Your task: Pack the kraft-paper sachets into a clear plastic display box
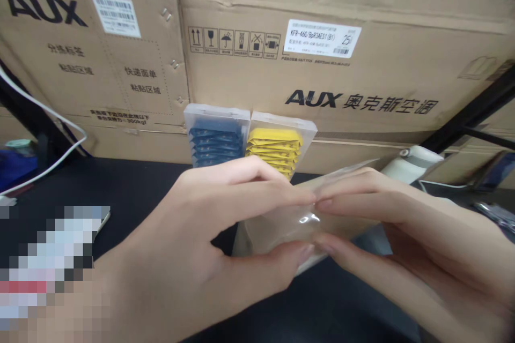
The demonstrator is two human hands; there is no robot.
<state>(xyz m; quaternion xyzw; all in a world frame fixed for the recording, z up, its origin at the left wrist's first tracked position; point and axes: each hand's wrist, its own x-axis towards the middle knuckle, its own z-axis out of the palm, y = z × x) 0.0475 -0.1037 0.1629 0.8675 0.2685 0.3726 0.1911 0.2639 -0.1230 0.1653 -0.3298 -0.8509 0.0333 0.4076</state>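
Note:
Both hands pinch a clear plastic bag (277, 228) held up over the black table (132, 182). My left hand (209, 236) grips the bag's left part between thumb and fingers. My right hand (402, 230) pinches it from the right, fingertips meeting the left hand's near the middle. The bag looks flat; what is inside cannot be made out. Behind the hands stand two clear boxes, one with blue pieces (216, 136) on the left, one with yellow pieces (277, 144) on the right.
Large cardboard cartons (362, 75) printed AUX form a wall at the table's back. A white cable (48, 118) loops at the far left. A white device (414, 163) lies at the right. A blurred patch covers the lower left.

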